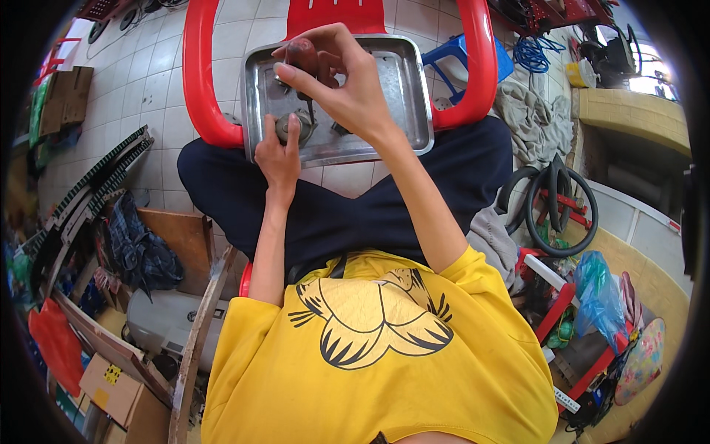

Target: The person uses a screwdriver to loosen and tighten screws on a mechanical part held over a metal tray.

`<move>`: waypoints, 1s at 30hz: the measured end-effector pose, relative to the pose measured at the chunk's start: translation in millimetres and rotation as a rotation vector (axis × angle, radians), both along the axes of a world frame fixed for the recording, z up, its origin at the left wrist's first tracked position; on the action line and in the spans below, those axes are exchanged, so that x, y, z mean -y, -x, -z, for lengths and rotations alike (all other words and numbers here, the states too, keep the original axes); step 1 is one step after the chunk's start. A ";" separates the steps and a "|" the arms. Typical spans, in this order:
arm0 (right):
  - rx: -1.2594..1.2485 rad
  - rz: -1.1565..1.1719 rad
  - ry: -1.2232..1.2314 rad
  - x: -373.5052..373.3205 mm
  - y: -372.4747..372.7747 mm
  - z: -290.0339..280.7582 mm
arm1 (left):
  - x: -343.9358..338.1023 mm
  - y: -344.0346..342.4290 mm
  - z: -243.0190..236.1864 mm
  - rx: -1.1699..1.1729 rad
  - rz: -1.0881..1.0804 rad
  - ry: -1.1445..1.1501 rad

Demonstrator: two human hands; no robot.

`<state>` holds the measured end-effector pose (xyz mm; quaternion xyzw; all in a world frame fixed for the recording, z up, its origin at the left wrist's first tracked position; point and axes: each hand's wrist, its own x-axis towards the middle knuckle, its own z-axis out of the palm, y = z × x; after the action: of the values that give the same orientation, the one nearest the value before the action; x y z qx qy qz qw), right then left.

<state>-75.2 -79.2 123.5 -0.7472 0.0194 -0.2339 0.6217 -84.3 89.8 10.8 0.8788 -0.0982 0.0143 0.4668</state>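
My right hand (351, 89) is closed around the dark red handle of a screwdriver (302, 53), held upright with its shaft pointing down. Below it, my left hand (279, 159) grips a small round grey metal part (304, 132) between thumb and fingers. The screwdriver's tip comes down at this part; whether it sits in a screw is too small to tell. Both hands are over a shallow rectangular metal tray (403, 100). A few small dark pieces lie in the tray, partly hidden by my right hand.
The tray rests on a red plastic chair (200, 74) facing me, its armrests on both sides. Behind it at the right stands a blue stool (499, 59). Grey cloth (536, 118) and black rubber tubes (566, 240) lie right; wooden boards (196, 348) and cardboard boxes (111, 388) stand left.
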 end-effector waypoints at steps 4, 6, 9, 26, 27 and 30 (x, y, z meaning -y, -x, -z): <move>0.015 -0.027 0.107 5.3 2.6 0.3 | 1.0 0.4 -0.1 0.008 -0.006 -0.009; 0.051 0.004 0.167 3.7 2.6 0.5 | 0.4 0.5 -0.4 -0.005 0.001 -0.020; 0.085 0.056 0.138 -1.6 3.1 -2.9 | -0.8 0.4 0.4 -0.009 0.011 -0.012; 0.021 -0.051 0.104 -2.5 -0.5 -2.7 | 1.0 0.9 1.8 0.019 0.003 0.024; 0.004 -0.065 0.051 -2.7 -1.2 -2.1 | 1.3 1.1 1.6 0.020 0.004 0.030; 0.032 -0.074 -0.175 -8.1 -6.4 3.4 | 1.7 1.4 1.5 0.017 0.005 0.031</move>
<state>-68.8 -71.1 120.1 -0.6863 0.0021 -0.2199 0.6933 -85.7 88.0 9.3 0.8710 -0.1043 0.0219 0.4797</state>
